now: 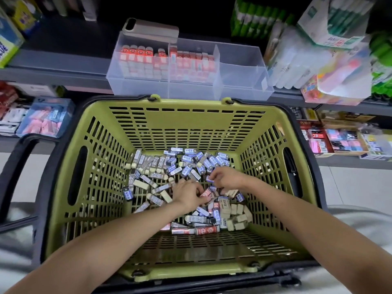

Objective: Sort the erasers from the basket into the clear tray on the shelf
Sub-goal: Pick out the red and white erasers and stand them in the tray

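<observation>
A green plastic basket (186, 124) with black handles holds several loose erasers (186, 161) on its floor, in blue, grey, red and plain cream wrappers. Both my hands are down among them. My left hand (187, 193) pinches a red-sleeved eraser (206, 193). My right hand (226, 178) pinches a small blue-sleeved eraser (210, 178). Beyond the basket, on the grey shelf, stands the clear tray (244, 81) with dividers. Its left and middle compartments hold rows of red-sleeved erasers (165, 58); the right compartment looks empty.
A pale phone-like case (150, 28) leans behind the tray. White and green packages (314, 60) crowd the shelf on the right, boxes (8, 39) on the left. A lower shelf carries blue and pink packs (45, 117) and stationery boxes (339, 139).
</observation>
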A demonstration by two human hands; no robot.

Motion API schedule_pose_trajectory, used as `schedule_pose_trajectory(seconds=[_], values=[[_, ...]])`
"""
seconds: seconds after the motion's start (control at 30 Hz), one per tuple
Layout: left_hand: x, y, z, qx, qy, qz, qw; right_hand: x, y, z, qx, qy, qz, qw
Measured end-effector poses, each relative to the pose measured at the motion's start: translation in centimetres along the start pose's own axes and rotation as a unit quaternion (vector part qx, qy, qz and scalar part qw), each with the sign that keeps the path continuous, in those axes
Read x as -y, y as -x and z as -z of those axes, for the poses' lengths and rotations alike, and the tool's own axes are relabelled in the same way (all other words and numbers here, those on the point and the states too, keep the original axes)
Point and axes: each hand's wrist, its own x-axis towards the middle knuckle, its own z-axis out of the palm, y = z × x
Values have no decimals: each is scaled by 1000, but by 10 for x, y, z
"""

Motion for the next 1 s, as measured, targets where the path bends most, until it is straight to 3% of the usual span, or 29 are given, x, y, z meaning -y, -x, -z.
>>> schedule_pose_trajectory(seconds=[0.17, 0.27, 0.33, 0.37, 0.4, 0.47, 0.53, 0.67, 0.77, 0.87, 0.93, 1.0], values=[[7, 7, 21, 24, 132, 30, 991, 0, 5, -7, 4, 37, -23, 999], [12, 12, 47, 37, 235, 63, 969, 7, 7, -18, 59, -120, -11, 991], [16, 18, 66, 43, 288, 85, 953, 13, 3, -26, 90, -263, -12, 960], [18, 21, 76, 44, 303, 96, 947, 15, 1, -28, 96, -279, -5, 956], [19, 24, 85, 45, 317, 109, 941, 15, -1, -28, 86, -237, 10, 967], [21, 30, 103, 45, 341, 130, 930, 8, -1, -27, 27, 20, 44, 998], [20, 35, 119, 47, 364, 134, 920, -1, -1, -33, -9, 248, 36, 968], [17, 42, 133, 45, 435, 138, 889, 4, -5, -54, -74, 379, -7, 923], [15, 44, 127, 53, 468, 171, 865, 9, -6, -54, -73, 298, -14, 952], [10, 47, 117, 88, 466, 174, 863, 17, 4, -40, -17, 29, 10, 999], [7, 48, 111, 133, 456, 147, 867, 35, 17, -29, 22, -145, 47, 988], [4, 50, 106, 185, 463, 121, 858, 50, 26, -20, 65, -233, 89, 966]])
